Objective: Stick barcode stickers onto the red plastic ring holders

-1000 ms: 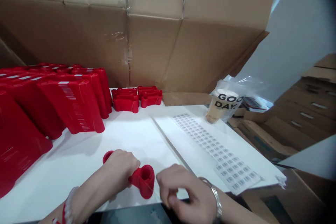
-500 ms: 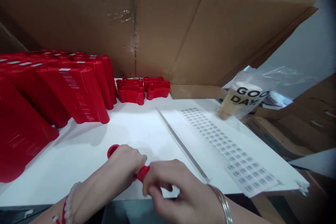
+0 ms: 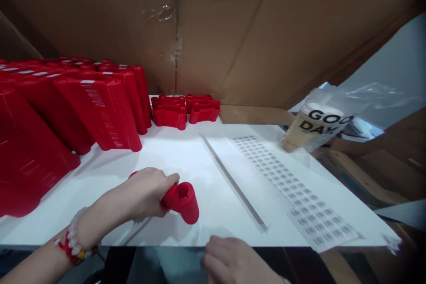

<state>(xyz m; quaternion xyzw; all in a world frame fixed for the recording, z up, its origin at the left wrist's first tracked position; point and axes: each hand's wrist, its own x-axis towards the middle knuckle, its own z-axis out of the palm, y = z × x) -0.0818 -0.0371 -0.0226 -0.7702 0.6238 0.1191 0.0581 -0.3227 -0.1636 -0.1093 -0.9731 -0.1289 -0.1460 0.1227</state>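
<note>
My left hand (image 3: 146, 193) is wrapped round a red plastic piece (image 3: 186, 202) above the white table. One end of the piece, a rounded tube with a hole in its top, sticks out to the right of my fingers. A bit of red also shows beyond my knuckles on the left; my hand hides the middle. By the table's front edge, my right hand (image 3: 231, 259) is closed, apart from the red piece. Its fingers curl under, so whether anything is inside them is hidden.
Tall stacks of red pieces (image 3: 103, 115) stand at the left, with shorter stacks (image 3: 170, 115) behind. A metal strip (image 3: 233, 182) and a barcode label sheet (image 3: 299, 195) lie at the right. A bagged cup (image 3: 309, 126) stands beyond; cardboard (image 3: 216, 31) forms the back.
My left hand has lifted and turned the red piece, bringing its tubular end into view. My right hand has left it and moved down towards the front edge. The view has shifted slightly.
</note>
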